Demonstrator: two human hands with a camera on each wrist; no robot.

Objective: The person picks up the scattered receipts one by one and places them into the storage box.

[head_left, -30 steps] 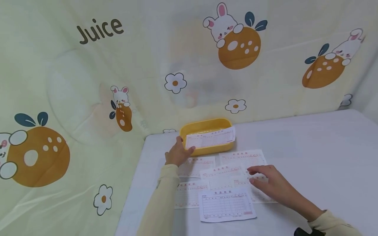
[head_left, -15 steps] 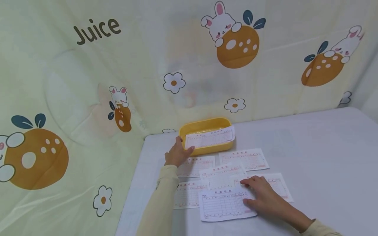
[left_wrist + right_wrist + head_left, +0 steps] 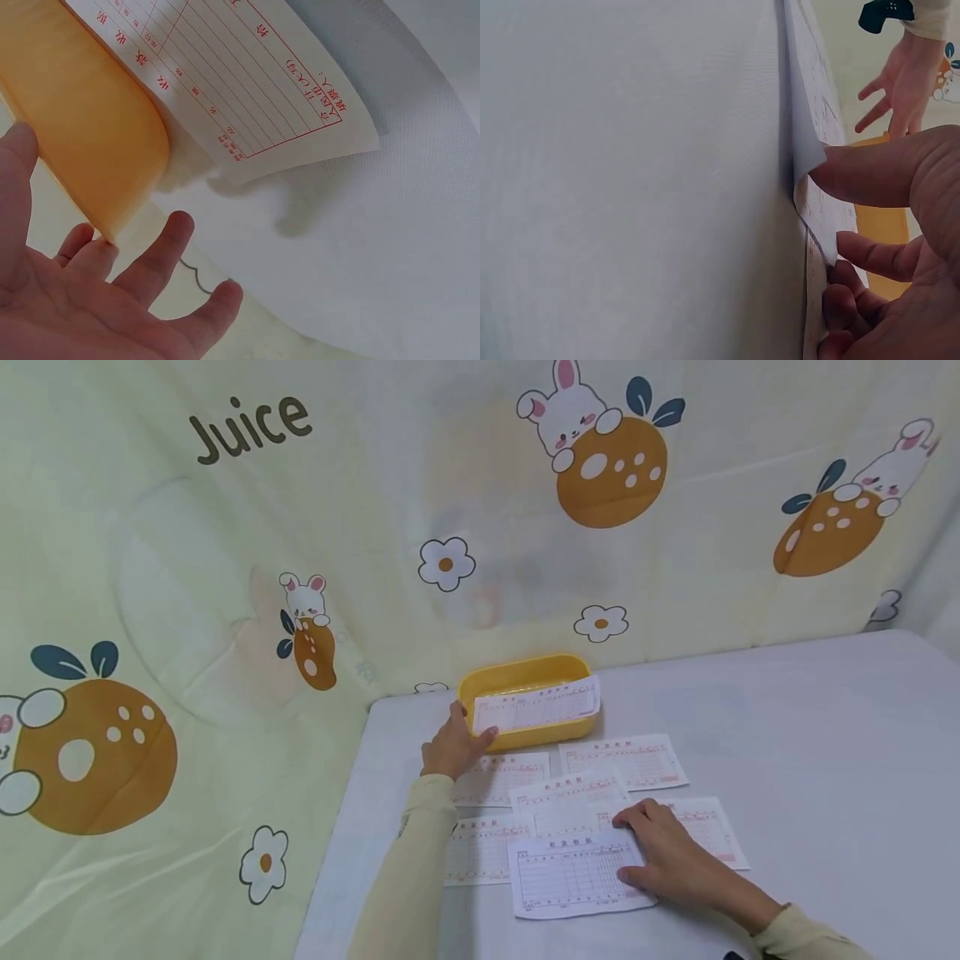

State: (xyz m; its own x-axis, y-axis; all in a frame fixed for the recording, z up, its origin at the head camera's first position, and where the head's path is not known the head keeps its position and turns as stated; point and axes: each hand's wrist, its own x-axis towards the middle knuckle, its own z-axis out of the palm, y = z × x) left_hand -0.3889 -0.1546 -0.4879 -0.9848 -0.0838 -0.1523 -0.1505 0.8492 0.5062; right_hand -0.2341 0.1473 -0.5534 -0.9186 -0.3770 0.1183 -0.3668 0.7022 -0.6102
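My left hand (image 3: 453, 748) holds the left end of a yellow plastic tray (image 3: 542, 737), thumb at its near side and fingers at the rim. Inside the tray lie receipt slips (image 3: 537, 707), the top ones tilted over its right rim. My right hand (image 3: 666, 857) pinches the right edge of the nearest receipt (image 3: 562, 881), a purple-lined slip. In the right wrist view the thumb (image 3: 870, 174) pushes at a bent-up corner of this paper, with the fingertips (image 3: 874, 253) just beyond it. That receipt overlaps a red-lined receipt (image 3: 566, 802) behind it.
More red-lined receipts lie around: one at back right (image 3: 626, 762), one below the tray (image 3: 506, 778), one at left (image 3: 483, 856), one beyond the right hand (image 3: 712, 837). A white cloth covers the table (image 3: 810, 760). A printed curtain (image 3: 360, 527) hangs behind.
My right hand has moved left and down, from above the right-hand receipts to the right edge of the nearest receipt. The left hand stays at the tray.
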